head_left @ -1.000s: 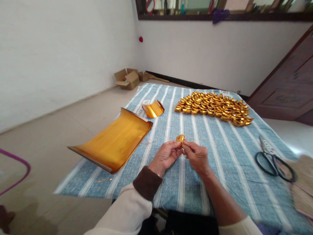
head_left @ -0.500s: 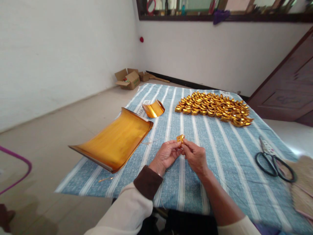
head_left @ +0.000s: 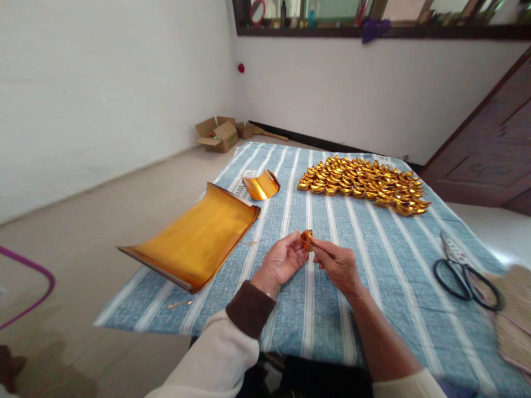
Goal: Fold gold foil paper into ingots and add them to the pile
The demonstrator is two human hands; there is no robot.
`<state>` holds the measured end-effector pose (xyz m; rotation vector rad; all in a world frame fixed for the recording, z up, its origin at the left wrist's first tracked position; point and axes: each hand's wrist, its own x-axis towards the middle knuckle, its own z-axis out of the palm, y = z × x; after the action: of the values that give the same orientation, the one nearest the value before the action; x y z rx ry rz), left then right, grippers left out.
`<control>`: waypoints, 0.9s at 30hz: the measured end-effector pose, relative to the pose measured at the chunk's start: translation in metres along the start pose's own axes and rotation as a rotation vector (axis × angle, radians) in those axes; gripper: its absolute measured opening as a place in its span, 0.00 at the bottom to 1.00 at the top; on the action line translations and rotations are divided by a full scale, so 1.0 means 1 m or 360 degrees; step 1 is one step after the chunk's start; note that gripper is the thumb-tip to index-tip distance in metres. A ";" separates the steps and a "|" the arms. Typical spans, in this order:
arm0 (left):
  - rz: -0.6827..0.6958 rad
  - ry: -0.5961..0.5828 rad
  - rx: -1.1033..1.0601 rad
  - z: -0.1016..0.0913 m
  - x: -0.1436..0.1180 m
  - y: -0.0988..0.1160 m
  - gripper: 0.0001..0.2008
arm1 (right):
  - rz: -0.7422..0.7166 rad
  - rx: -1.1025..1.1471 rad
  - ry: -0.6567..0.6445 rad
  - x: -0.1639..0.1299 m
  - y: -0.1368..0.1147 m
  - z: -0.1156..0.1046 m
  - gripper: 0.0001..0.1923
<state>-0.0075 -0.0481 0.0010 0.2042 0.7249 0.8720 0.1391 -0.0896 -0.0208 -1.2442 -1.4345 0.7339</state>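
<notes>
An open brown box (head_left: 222, 139) sits on the floor (head_left: 124, 204), with a smaller box (head_left: 245, 131) beside it. A purple cloth (head_left: 374, 32) hangs off the dark window ledge (head_left: 307, 32).

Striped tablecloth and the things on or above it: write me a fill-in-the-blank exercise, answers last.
The right hand pinches a small piece coloured ____.
The large sheet lies to the ____ of the left hand.
The scissors have handles coloured ____.
Folded pieces cluster on the striped tablecloth, which is white and ____.
Missing words: gold; left; black; blue.
</notes>
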 end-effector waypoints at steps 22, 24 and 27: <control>0.0187 -0.0084 0.0206 0.000 -0.006 -0.007 0.07 | 0.0096 -0.0035 0.0245 -0.001 -0.008 0.011 0.18; 0.0156 -0.0095 0.0186 0.001 -0.006 -0.006 0.08 | 0.0059 -0.0099 0.0273 -0.002 -0.007 0.012 0.18; 0.0120 -0.0136 0.0159 0.002 -0.006 -0.006 0.09 | 0.0004 -0.0170 0.0292 -0.003 -0.006 0.013 0.16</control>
<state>-0.0053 -0.0559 0.0025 0.3574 0.6847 0.8940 0.1248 -0.0921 -0.0195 -1.3594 -1.3350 0.5356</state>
